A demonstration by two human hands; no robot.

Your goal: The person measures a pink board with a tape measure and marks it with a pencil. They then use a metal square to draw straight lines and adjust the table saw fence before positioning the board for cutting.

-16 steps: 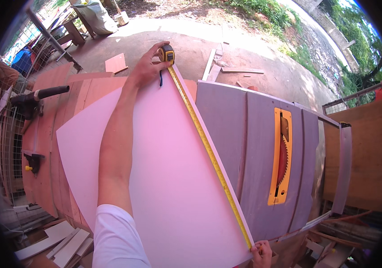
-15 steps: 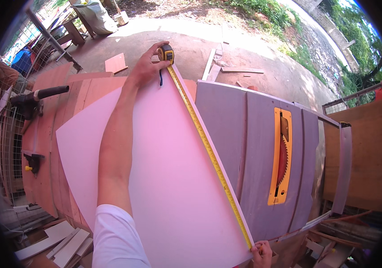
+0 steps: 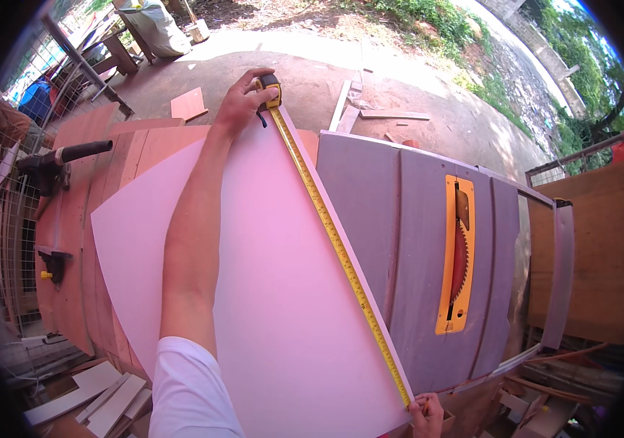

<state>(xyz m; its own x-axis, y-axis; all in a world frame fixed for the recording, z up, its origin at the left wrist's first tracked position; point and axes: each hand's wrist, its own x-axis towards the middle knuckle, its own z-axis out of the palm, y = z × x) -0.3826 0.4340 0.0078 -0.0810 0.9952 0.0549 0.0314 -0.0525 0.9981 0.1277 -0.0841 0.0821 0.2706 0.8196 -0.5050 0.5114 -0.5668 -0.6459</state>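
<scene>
The left hand [image 3: 242,101] is closed around the case of the tape measure [image 3: 271,81], with its thumb laid over it, at the far end of the pale pink panel [image 3: 275,292]. From there the yellow tape [image 3: 337,241] is drawn out in a straight line, just beside the right edge of the panel, down to the near right corner. At this corner the right hand [image 3: 426,416] has its fingers bent together, pinching the end of the tape

The left forearm passes above the panel, with a wide surface on its 2 sides. To the right, the panel edge runs slantwise over the grey saw table [image 3: 421,277], leaving a wedge of the grey top which widens toward the far side; the toothed saw blade [image 3: 459,266] stands apart from the panel. The left corner reaches over the wooden bench [image 3: 71,241]. Past the far edges, the concrete floor [image 3: 304,66] extends broadly
</scene>
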